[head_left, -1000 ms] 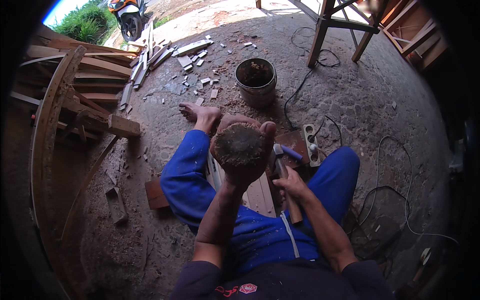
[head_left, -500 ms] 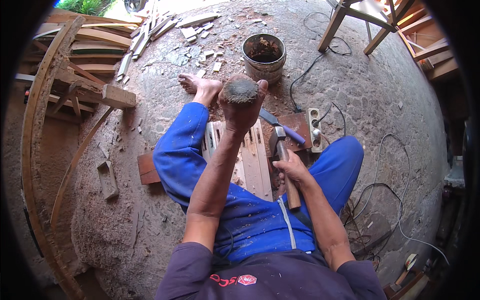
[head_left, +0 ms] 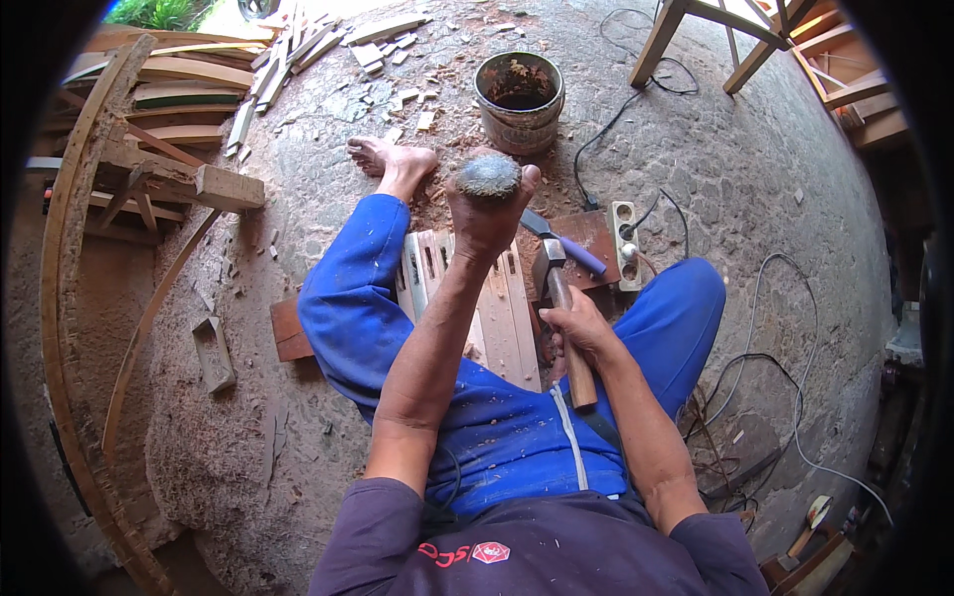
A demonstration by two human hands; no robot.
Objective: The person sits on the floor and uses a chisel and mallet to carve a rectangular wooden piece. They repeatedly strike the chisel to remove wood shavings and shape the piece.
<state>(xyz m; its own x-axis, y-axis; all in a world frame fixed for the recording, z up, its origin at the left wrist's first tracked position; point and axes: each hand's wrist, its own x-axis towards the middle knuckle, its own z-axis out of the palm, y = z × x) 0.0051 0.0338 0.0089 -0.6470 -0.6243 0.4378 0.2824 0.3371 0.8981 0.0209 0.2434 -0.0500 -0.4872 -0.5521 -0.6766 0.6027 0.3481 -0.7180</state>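
Observation:
My left hand [head_left: 484, 226] is raised above the work, closed round an upright chisel-like tool [head_left: 488, 176]. Its round, battered end faces up; hand and forearm hide the rest. In my right hand [head_left: 581, 330] is a hammer [head_left: 578, 382], gripped by its wooden handle near my right thigh, the metal head pointing away from me. Between my legs lie pale slotted wood pieces [head_left: 507, 328], side by side with shavings on them. Just beyond the hammer head, a purple-handled chisel [head_left: 582, 256] rests on a reddish-brown board [head_left: 588, 233].
A dirty bucket [head_left: 519, 104] stands ahead, with offcuts [head_left: 368, 57] scattered left of it. A white power strip [head_left: 625, 246] sits beside the board, and cables [head_left: 795, 397] cross the floor at right. Curved timber [head_left: 65, 248] stands at left; a wooden stool-like frame [head_left: 715, 20] is far right.
My left hand and the upright tool have shifted slightly to the right. The right hand keeps its hold on the hammer, almost still. The whole view has moved a little.

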